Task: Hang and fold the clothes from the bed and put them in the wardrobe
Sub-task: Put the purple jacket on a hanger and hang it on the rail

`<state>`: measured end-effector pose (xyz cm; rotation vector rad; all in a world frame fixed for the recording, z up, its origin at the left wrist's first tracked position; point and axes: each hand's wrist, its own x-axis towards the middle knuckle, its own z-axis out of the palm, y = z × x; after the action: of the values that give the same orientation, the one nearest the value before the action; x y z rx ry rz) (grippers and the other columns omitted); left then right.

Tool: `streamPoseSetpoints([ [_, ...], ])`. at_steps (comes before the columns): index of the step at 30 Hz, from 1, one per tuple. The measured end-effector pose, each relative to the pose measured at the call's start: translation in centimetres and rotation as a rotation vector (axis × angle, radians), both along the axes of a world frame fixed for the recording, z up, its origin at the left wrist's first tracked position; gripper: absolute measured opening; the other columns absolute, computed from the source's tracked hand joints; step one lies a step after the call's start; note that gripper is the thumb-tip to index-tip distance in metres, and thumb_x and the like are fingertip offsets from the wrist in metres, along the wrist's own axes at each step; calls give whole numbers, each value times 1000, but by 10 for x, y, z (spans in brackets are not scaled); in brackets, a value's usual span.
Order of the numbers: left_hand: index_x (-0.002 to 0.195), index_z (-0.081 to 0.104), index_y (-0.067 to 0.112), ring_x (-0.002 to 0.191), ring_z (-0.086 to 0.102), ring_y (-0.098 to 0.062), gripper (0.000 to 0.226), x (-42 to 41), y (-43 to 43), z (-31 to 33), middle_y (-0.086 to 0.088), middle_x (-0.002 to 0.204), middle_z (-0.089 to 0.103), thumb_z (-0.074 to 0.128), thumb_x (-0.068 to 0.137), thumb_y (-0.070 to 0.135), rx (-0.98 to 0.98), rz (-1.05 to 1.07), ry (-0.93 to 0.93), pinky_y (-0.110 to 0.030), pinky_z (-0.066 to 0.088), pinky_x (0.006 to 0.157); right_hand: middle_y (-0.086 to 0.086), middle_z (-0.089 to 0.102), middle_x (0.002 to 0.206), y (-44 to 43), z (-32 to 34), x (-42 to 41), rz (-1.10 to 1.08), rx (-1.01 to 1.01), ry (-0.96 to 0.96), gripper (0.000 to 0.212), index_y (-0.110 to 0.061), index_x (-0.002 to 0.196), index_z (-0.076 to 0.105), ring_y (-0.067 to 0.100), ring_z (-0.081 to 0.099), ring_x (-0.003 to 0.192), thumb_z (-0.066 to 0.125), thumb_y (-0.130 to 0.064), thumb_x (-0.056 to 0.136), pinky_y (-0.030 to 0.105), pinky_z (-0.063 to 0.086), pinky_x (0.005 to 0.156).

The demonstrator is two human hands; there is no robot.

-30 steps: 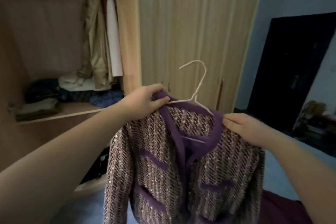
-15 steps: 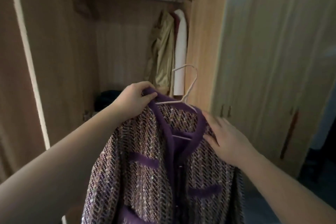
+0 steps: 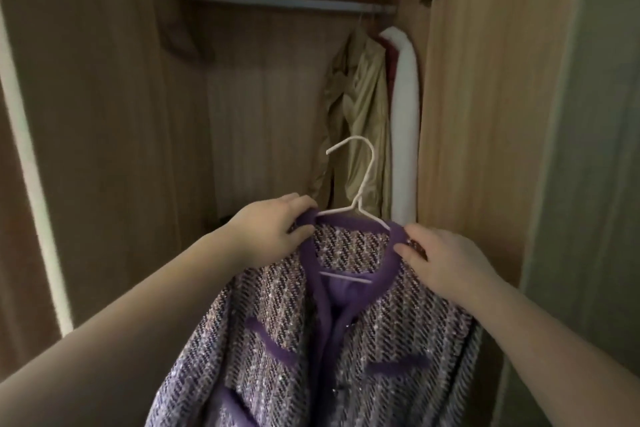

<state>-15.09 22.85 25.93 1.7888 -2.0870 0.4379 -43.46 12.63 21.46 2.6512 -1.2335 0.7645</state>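
A purple tweed jacket (image 3: 346, 340) with purple trim hangs on a white wire hanger (image 3: 363, 180), held up in front of the open wardrobe (image 3: 104, 114). My left hand (image 3: 273, 229) grips the jacket's left shoulder at the collar. My right hand (image 3: 440, 260) pinches the right shoulder by the collar trim. The hanger's hook points up and left, well below the hanging rail (image 3: 291, 5) at the top of the wardrobe.
On the rail's right end hang a beige coat (image 3: 360, 107), a dark red garment (image 3: 389, 59) and a white garment (image 3: 405, 114). The rail's left and middle stretch is bare. The wardrobe's side panel (image 3: 478, 114) stands close on the right.
The view has swung left and up onto the open wardrobe section. The jacket has come closer to it, and my right hand has shifted from flat on the shoulder to pinching the collar.
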Motion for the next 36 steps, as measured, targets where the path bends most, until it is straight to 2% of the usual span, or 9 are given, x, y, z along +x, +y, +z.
streamPoseSetpoints([
  [2,133,48,31,108,57,-17,38,14,-31,4,9,119,54,56,97,39,-44,-10,43,-37,47,92,-13,63,96,-24,4,19,41,-27,-61,21,-36,110,45,14,63,82,39,-53,99,38,54,71],
  [6,126,56,29,104,56,-14,32,43,-98,13,10,112,56,63,95,33,-119,-8,145,-36,48,93,-8,66,114,-85,20,52,74,-78,-97,44,-41,142,35,20,66,98,39,-53,100,37,53,79],
  [12,115,52,33,96,62,-20,21,80,-189,39,9,107,66,55,97,44,-237,160,65,-37,50,74,0,69,100,-208,67,92,32,-177,-87,22,-34,114,48,28,65,89,37,-48,102,32,38,63],
  [16,103,42,31,92,63,-25,21,105,-246,42,4,101,65,42,100,52,-276,264,-66,-37,46,68,-1,68,96,-278,83,130,85,-194,-125,20,-31,99,43,28,64,87,36,-49,101,37,45,64],
  [20,106,39,32,99,61,-26,29,140,-299,47,1,107,62,28,101,59,-212,345,-58,-42,50,77,-4,68,95,-326,92,167,117,-305,-116,18,-31,99,42,28,65,85,36,-48,100,36,48,63],
  [23,139,34,32,116,53,-27,50,167,-344,53,0,126,55,29,98,61,-327,381,-86,-44,48,91,-2,69,97,-360,112,190,105,-368,-119,19,-29,101,42,31,66,85,36,-47,100,36,46,62],
  [26,154,18,26,131,42,-27,70,177,-387,66,-3,145,43,34,96,62,-465,371,-75,-46,41,104,2,69,98,-388,140,208,64,-415,-143,19,-27,103,45,34,65,88,38,-45,101,36,41,61],
  [29,157,7,23,139,33,-27,80,190,-428,91,-4,154,33,34,95,64,-523,333,-72,-47,32,113,8,69,99,-410,170,226,30,-453,-161,21,-26,108,48,36,65,90,38,-43,102,40,48,65],
  [36,158,-4,27,151,15,-22,76,243,-512,168,1,165,14,31,97,59,-645,212,-135,-50,20,121,5,65,95,-461,262,269,-149,-554,-115,23,-25,104,44,30,60,81,30,-43,104,37,42,64],
])
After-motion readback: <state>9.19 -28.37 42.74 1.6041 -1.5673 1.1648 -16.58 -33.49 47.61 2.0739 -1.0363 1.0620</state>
